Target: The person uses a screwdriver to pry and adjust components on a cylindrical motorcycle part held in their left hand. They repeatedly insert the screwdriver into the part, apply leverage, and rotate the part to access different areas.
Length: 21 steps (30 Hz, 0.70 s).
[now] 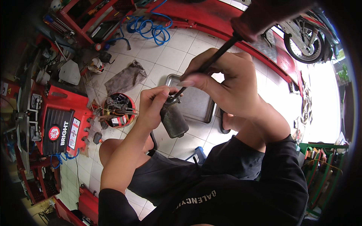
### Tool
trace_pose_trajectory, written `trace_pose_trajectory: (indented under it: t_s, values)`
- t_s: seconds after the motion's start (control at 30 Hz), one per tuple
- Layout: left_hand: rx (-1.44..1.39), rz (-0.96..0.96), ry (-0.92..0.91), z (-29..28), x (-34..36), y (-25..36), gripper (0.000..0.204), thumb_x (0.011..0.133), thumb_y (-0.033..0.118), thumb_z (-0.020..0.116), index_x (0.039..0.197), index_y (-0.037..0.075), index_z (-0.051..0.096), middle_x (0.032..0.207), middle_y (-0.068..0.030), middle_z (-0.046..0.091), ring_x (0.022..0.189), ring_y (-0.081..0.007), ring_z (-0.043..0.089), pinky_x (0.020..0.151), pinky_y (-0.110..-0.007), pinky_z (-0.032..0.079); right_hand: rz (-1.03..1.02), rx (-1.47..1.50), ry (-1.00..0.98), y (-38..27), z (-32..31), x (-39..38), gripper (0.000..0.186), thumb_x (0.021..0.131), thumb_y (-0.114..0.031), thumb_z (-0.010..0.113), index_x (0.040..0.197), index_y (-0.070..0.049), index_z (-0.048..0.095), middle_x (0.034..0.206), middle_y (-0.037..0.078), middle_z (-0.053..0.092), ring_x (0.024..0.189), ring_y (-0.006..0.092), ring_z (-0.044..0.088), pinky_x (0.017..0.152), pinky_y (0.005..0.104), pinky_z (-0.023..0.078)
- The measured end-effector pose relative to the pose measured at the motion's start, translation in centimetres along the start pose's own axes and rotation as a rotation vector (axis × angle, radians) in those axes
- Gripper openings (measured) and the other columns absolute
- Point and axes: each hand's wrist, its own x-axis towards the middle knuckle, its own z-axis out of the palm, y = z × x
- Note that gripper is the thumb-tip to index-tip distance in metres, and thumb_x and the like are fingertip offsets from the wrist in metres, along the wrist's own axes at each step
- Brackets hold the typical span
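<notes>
My left hand [151, 109] is closed around the top end of a dark, worn metal cylinder [174, 122] that looks like a small electric motor. The cylinder hangs slightly tilted below my fingers. In my right hand [237, 84] is a screwdriver [220, 52], its thin dark shaft pinched between thumb and fingers. Its reddish handle rises toward the upper right, close to the camera and blurred. The tip meets the cylinder's top end beside my left fingertips, which partly hide the contact. Beneath my hands, a shallow metal tray [196, 101] lies on the tiled floor.
To the left stand a round red container [134, 106] of tools and parts, a grey rag [126, 77] and a red machine [56, 128]. A coiled blue hose [151, 32] lies farther off. A red platform [211, 17], a motorcycle wheel [318, 45] and a green rack [320, 146] are beyond and right.
</notes>
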Motion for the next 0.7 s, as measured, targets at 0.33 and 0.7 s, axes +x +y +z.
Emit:
trace_pose_trajectory:
  t_s: [0.33, 0.7]
  values:
    - [-0.039, -0.02, -0.005, -0.2, 0.2, 0.4, 0.038, 0.103, 0.022, 0.053, 0.105, -0.012, 0.07, 0.094, -0.0147, 0.074, 0.084, -0.0146, 0.067, 0.078, -0.028, 0.052, 0.078, 0.374, 0.062, 0.3, 0.5, -0.1, 0.012, 0.097, 0.007, 0.053, 0.108, 0.006, 0.059, 0.091, 0.014, 0.07, 0.091, 0.0203, 0.073, 0.08, 0.0312, 0.057]
    - [0.106, 0.087, 0.063, 0.2, 0.3, 0.2, 0.034, 0.1, 0.016, 0.052, 0.101, -0.012, 0.071, 0.091, -0.0136, 0.072, 0.082, -0.0133, 0.064, 0.076, -0.027, 0.048, 0.061, 0.227, 0.228, 0.6, 1.2, -0.7, 0.008, 0.09, 0.005, 0.069, 0.098, 0.004, 0.067, 0.08, 0.009, 0.073, 0.076, 0.0119, 0.072, 0.066, 0.0222, 0.054]
